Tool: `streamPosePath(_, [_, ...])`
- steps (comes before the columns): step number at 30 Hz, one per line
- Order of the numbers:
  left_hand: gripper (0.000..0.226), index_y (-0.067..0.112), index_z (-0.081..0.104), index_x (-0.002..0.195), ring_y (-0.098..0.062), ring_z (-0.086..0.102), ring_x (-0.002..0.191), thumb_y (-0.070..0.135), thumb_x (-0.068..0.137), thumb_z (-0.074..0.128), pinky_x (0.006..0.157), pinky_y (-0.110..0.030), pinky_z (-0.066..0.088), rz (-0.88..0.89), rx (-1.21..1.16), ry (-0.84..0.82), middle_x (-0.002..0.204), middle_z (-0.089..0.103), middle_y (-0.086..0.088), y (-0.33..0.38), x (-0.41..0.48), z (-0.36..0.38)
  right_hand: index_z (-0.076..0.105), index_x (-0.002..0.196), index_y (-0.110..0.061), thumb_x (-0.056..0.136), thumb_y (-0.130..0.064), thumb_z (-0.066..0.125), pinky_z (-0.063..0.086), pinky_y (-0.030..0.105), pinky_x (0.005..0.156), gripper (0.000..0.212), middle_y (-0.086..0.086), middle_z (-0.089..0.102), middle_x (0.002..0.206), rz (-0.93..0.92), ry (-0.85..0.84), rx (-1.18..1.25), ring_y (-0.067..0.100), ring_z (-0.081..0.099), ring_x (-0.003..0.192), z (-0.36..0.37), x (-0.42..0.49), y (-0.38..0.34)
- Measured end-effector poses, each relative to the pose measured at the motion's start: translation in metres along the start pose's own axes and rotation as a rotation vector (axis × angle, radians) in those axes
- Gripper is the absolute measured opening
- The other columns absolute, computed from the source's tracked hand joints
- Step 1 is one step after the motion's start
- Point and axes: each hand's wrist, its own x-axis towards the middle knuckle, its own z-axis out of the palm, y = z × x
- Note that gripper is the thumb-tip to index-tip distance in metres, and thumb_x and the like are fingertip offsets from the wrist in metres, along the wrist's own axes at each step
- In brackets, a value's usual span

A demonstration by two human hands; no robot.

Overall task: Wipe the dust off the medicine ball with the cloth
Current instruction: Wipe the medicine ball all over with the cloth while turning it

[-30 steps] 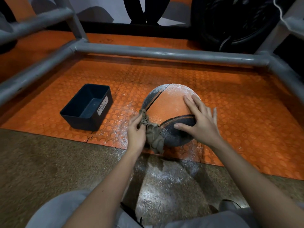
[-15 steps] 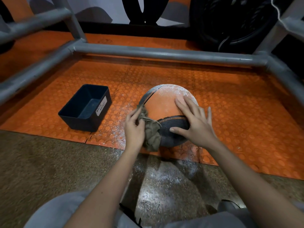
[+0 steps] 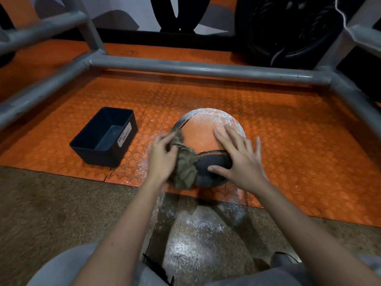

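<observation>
Left hand (image 3: 162, 156) grips cloth (image 3: 184, 169) at nine o'clock edge of medicine ball (image 3: 200, 135); right hand (image 3: 242, 161) presses flat at four o'clock

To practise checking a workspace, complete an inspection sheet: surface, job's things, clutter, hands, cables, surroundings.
Surface: orange studded mat meeting brown speckled floor; white powder scattered on both.
Job's things: medicine ball on the mat, dusty white on top; olive cloth bunched against its left side.
Clutter: dark bin labelled WASTE BASKET, left of the ball, apart.
Hands: left hand grips the cloth; right hand rests flat on the ball, fingers spread.
Cables: what looks like a thin white cord, top right, away from the work.
Surroundings: grey metal tube frame around the mat; black tyre behind.
</observation>
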Motion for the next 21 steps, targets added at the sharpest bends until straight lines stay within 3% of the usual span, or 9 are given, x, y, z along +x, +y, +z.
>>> streamPosePath(1, [0.038, 0.015, 0.054, 0.130, -0.018, 0.036, 0.127, 0.005, 0.093, 0.049, 0.110, -0.035, 0.030, -0.088, -0.049, 0.012, 0.128, 0.045, 0.007, -0.003, 0.002, -0.002, -0.001, 0.141, -0.050, 0.077, -0.063, 0.061, -0.016, 0.051, 0.111, 0.090, -0.013, 0.001, 0.158, -0.008, 0.001, -0.017, 0.015, 0.006, 0.141, 0.001, -0.001, -0.001])
streamPosePath(3, [0.041, 0.016, 0.053, 0.132, -0.015, 0.033, 0.124, 0.004, 0.094, 0.047, 0.108, -0.030, 0.027, -0.101, -0.008, 0.031, 0.129, 0.044, 0.007, 0.000, -0.002, -0.001, 0.002, 0.142, -0.048, 0.076, -0.063, 0.063, -0.016, 0.051, 0.111, 0.091, -0.011, 0.005, 0.158, -0.028, 0.029, -0.042, 0.015, 0.008, 0.139, 0.004, -0.002, -0.004])
streamPosePath(7, [0.042, 0.022, 0.057, 0.129, -0.010, 0.022, 0.110, 0.005, 0.091, 0.050, 0.097, -0.019, 0.020, 0.252, 0.180, 0.011, 0.130, 0.047, 0.009, 0.024, -0.021, 0.010, 0.024, 0.147, -0.037, 0.070, -0.056, 0.073, -0.005, 0.056, 0.112, 0.093, -0.002, 0.024, 0.155, -0.037, 0.128, -0.053, 0.019, 0.020, 0.131, 0.010, -0.005, -0.005])
streamPosePath(10, [0.041, 0.025, 0.060, 0.126, -0.008, 0.021, 0.106, 0.008, 0.089, 0.054, 0.096, -0.018, 0.021, 0.456, 0.259, -0.050, 0.129, 0.047, 0.012, 0.027, -0.025, 0.013, 0.028, 0.147, -0.035, 0.069, -0.047, 0.077, -0.001, 0.058, 0.111, 0.092, 0.000, 0.029, 0.153, -0.042, 0.142, -0.098, 0.027, 0.031, 0.132, 0.008, -0.004, -0.004])
streamPosePath(13, [0.038, 0.026, 0.058, 0.126, -0.010, 0.026, 0.112, 0.010, 0.092, 0.051, 0.096, -0.018, 0.020, 0.256, 0.127, -0.005, 0.125, 0.047, 0.013, 0.015, -0.013, 0.007, 0.023, 0.148, -0.037, 0.072, -0.054, 0.073, -0.009, 0.054, 0.112, 0.092, -0.003, 0.024, 0.155, -0.054, 0.105, -0.103, 0.023, 0.025, 0.134, 0.004, -0.005, -0.006])
streamPosePath(15, [0.036, 0.020, 0.058, 0.127, -0.016, 0.034, 0.122, 0.008, 0.094, 0.049, 0.103, -0.025, 0.024, 0.003, -0.014, 0.061, 0.124, 0.048, 0.007, 0.003, -0.002, 0.003, 0.022, 0.148, -0.038, 0.072, -0.056, 0.071, -0.013, 0.052, 0.110, 0.092, -0.003, 0.024, 0.155, -0.071, 0.096, -0.104, 0.021, 0.022, 0.133, 0.006, -0.005, -0.008])
streamPosePath(17, [0.036, 0.013, 0.057, 0.128, -0.022, 0.040, 0.126, 0.005, 0.094, 0.048, 0.110, -0.034, 0.029, -0.117, -0.074, 0.099, 0.127, 0.049, 0.000, -0.004, 0.001, 0.000, 0.027, 0.147, -0.035, 0.070, -0.055, 0.074, -0.008, 0.056, 0.109, 0.093, 0.000, 0.030, 0.152, -0.095, 0.115, -0.118, 0.021, 0.024, 0.129, 0.010, -0.006, -0.012])
streamPosePath(19, [0.038, 0.016, 0.056, 0.129, -0.017, 0.036, 0.122, 0.004, 0.093, 0.047, 0.108, -0.031, 0.028, -0.050, 0.020, 0.107, 0.125, 0.048, 0.006, 0.003, -0.005, 0.001, 0.034, 0.145, -0.031, 0.065, -0.054, 0.078, 0.000, 0.060, 0.108, 0.094, 0.005, 0.039, 0.147, -0.109, 0.156, -0.141, 0.021, 0.026, 0.123, 0.014, -0.006, -0.014])
streamPosePath(21, [0.040, 0.022, 0.056, 0.129, -0.009, 0.024, 0.114, 0.006, 0.092, 0.049, 0.100, -0.023, 0.022, 0.156, 0.149, 0.073, 0.122, 0.044, 0.015, 0.018, -0.018, 0.007, 0.037, 0.144, -0.029, 0.063, -0.051, 0.080, 0.005, 0.061, 0.107, 0.094, 0.007, 0.042, 0.145, -0.106, 0.178, -0.147, 0.023, 0.030, 0.122, 0.015, -0.005, -0.013])
